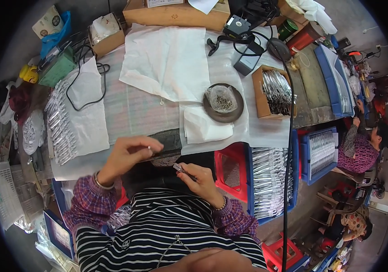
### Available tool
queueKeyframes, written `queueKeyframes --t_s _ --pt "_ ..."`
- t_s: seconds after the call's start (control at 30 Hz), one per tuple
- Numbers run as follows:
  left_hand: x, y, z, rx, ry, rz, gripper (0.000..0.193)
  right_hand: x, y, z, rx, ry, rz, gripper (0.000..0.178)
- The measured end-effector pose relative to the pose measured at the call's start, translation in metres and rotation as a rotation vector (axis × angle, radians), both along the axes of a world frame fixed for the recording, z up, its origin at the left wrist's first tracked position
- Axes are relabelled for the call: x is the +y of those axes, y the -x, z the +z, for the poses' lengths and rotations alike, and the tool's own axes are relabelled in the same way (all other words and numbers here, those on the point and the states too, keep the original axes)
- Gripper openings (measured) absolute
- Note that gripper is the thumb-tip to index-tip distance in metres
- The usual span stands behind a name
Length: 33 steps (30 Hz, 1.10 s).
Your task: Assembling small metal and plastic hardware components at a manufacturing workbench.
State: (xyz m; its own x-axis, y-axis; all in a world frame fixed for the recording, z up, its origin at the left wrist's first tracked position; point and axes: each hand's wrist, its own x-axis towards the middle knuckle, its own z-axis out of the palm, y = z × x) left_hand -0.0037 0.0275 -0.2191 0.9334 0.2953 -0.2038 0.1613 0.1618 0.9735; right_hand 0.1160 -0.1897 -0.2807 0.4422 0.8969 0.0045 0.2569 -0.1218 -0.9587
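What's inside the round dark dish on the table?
The dark dish holds a clear plastic bag containing many small metallic-looking pieces. The bag covers much of the dish's floor, so anything beneath it cannot be seen.

Grey floor, red plastic stools, worn workbench under pale sheeting

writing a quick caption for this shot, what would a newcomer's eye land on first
Probably the blue tray packed with silvery pieces, right of centre, beside a red stool. Next, likely the dark round dish on the table, holding a clear bag of small parts. Then the right hand, in front of the table's near edge, gripping a small silvery piece.
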Motion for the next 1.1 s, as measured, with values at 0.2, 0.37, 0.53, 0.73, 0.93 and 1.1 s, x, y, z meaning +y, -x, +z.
queueKeyframes --t_s 0.2,0.37,0.53,0.73,0.93,1.1 --pt "0.009 -0.048 0.008 -0.077 -0.126 -0.047 0.017 -0.014 -0.001 -0.004 0.018 -0.025 -0.06 0.021" --pt "0.017 -0.09 0.002 -0.041 -0.229 -0.031 0.017 -0.019 -0.007 -0.011 0.036 -0.045 -0.087 0.021" --pt "0.071 -0.214 -0.002 0.005 -0.156 0.016 0.026 -0.024 -0.007 -0.01 0.022 -0.033 -0.083 0.022" --pt "0.096 -0.324 -0.036 0.144 0.059 0.213 0.02 -0.036 0.001 -0.008 0.062 0.019 -0.116 0.021" --pt "0.061 -0.382 -0.053 -0.006 0.452 0.343 0.021 -0.046 -0.002 -0.015 0.148 0.029 -0.182 0.024" --pt "0.043 -0.423 -0.066 -0.202 0.556 0.403 0.019 -0.047 -0.004 -0.02 0.187 0.083 -0.173 0.024"
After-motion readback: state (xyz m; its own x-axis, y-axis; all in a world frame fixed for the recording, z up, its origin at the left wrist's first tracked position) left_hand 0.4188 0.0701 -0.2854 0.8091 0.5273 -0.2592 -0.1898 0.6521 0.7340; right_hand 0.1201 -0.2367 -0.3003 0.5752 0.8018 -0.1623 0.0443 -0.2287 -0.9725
